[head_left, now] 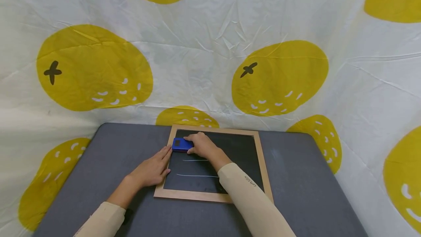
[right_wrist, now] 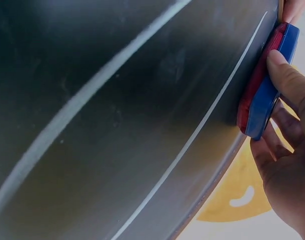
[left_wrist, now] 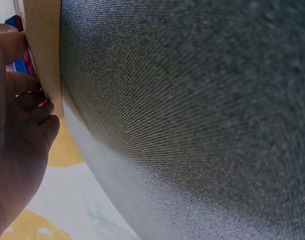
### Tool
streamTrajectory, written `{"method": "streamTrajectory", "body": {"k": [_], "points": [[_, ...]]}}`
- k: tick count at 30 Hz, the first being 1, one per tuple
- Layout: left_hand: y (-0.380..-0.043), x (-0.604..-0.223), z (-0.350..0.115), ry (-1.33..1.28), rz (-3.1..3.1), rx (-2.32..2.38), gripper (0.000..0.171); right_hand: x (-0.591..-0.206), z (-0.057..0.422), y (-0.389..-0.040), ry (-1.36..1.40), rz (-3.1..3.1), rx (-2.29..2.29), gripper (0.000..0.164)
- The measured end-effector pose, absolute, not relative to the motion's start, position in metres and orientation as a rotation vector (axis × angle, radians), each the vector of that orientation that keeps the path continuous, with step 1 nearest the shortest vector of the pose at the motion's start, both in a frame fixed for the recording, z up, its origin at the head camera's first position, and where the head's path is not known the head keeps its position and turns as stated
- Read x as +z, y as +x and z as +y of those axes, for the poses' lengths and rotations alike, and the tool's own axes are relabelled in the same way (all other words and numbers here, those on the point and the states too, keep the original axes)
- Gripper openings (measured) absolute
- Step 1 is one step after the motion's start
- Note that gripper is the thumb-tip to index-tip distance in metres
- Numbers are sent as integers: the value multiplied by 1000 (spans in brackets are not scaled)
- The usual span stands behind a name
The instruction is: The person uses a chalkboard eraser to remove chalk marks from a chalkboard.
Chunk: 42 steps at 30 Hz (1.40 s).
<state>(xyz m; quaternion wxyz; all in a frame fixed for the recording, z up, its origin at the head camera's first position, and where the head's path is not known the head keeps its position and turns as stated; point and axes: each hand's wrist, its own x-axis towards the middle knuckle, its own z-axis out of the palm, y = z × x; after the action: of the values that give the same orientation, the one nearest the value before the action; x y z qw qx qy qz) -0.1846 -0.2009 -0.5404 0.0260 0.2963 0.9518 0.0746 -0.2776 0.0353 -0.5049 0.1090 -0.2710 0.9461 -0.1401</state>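
A small blackboard [head_left: 236, 153] in a pale wooden frame [head_left: 197, 195] lies on the table, with two white chalk lines [head_left: 194, 175] drawn across it. My right hand [head_left: 204, 145] grips a blue chalkboard eraser [head_left: 181, 145] near the board's upper left corner. In the right wrist view, the thumb and fingers hold the eraser's blue body [right_wrist: 265, 105], its red felt [right_wrist: 252, 82] facing the board. The left hand [head_left: 149, 169] rests along the frame's left side, fairly straight fingers at the wood and fingertips close by the eraser; the left wrist view shows them against the frame [left_wrist: 45, 55].
The dark grey tabletop [head_left: 299, 189] extends around the board on both sides. Behind it hangs a white cloth [head_left: 194, 72] printed with large yellow fruit shapes, meeting the table's far edge. Beige sleeves [head_left: 253, 204] cover both forearms, the right one passing over the board's lower right.
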Motion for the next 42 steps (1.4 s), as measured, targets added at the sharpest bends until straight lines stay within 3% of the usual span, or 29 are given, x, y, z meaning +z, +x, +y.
{"method": "streamTrajectory", "body": {"k": [16,42], "points": [[-184,-536,-199,884,2942,233,75,-508,53,-278,-859,2802,-386,63],[-186,-536,-199,870,2932,253,75,-504,159,-269,-816,2833,-475,62]]}}
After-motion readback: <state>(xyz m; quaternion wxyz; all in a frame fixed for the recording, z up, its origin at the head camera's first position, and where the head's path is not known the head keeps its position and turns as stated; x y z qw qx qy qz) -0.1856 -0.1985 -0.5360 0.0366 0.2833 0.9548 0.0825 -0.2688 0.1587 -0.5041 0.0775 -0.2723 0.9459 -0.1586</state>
